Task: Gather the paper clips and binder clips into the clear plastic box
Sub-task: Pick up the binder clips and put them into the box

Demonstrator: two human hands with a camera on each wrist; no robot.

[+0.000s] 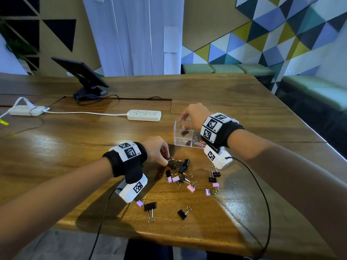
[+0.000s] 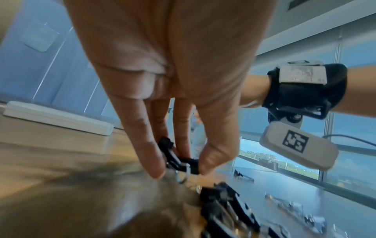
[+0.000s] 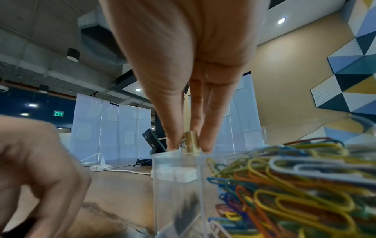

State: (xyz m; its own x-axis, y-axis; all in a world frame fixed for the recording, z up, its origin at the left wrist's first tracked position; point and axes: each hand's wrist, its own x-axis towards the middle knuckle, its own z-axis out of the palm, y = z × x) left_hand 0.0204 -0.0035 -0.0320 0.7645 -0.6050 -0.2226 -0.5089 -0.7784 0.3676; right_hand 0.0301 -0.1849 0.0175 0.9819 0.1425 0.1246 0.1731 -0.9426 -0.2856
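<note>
Pinching: left grip [image 2: 181, 162] on a black binder clip [image 2: 189, 164] at the pile [image 1: 180, 171]; right grip [image 3: 189, 145] holding a clip [image 3: 192, 143] over the box [image 1: 185, 136].

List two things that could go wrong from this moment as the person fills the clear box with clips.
1. The left hand pinches a black binder clip only at its fingertips; it could slip back into the pile.
2. The right hand hangs over the clear plastic box, whose paper-clip side looks heaped; a bump from the wrist may tip the box or spill clips.
</note>
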